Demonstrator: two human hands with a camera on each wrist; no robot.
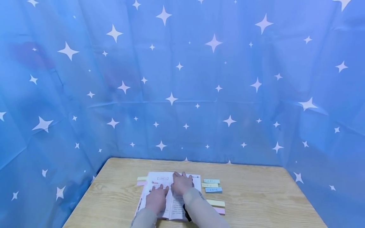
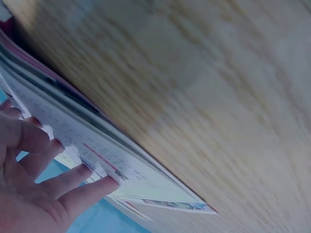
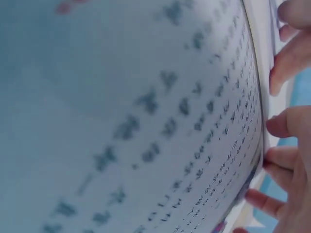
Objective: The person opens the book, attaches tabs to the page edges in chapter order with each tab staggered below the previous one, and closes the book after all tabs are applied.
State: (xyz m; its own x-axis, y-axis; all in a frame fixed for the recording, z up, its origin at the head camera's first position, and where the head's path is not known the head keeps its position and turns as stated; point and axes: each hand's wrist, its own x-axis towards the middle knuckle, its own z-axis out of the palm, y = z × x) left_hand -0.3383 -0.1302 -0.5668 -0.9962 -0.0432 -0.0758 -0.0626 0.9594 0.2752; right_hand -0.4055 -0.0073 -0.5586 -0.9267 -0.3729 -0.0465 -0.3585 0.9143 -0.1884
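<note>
An open book (image 1: 178,211) with printed text lies on the wooden table, its spine running roughly away from me. On the left page rests my left hand (image 1: 156,199), fingers spread and fingertips touching the paper, as the left wrist view also shows (image 2: 43,179). My right hand (image 1: 182,183) lies on the upper part of the right page, close to the centre fold. In the right wrist view the page (image 3: 146,145) curves up near the camera, and the right hand's fingertips (image 3: 279,124) touch the paper by the fold.
Pale sticky tabs (image 1: 141,180) stick out past the book's left edge. To its right lie several handwritten paper strips, among them a blue one (image 1: 214,190), plus yellow (image 1: 216,203) and pink strips (image 1: 219,210) nearer me. A blue star-patterned curtain (image 1: 194,72) surrounds the table (image 1: 256,196).
</note>
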